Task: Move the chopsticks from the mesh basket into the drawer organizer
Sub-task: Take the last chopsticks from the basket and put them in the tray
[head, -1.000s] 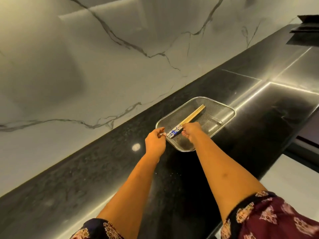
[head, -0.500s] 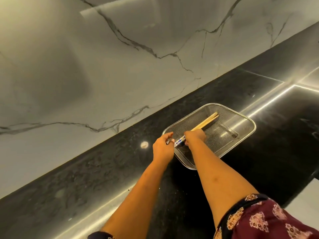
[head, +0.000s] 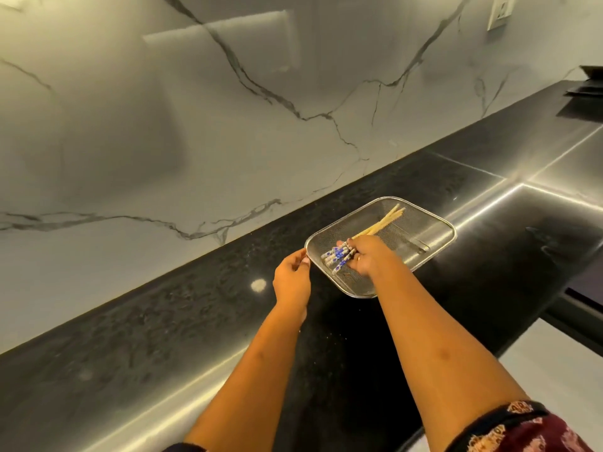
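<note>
So, on the left side there was just the white marble wall with grey veins and the shiny black counter running under it. The person's left hand reached out to the near-left corner of the mesh basket, with its fingertips curled onto the wire rim, pinching it as far as one could see. Right next to it were the chopsticks, bunched together inside the basket. Their blue-and-white patterned ends stuck out toward the left hand and their pale tips pointed at the far right corner. The right hand was down in the basket with its fingers wrapped around the middle of that bunch. Whether the sticks were lifted off the mesh or resting on it couldn't be told. Further right, a wall socket sat up high, and a dark red patterned sleeve showed at the bottom corner.
</note>
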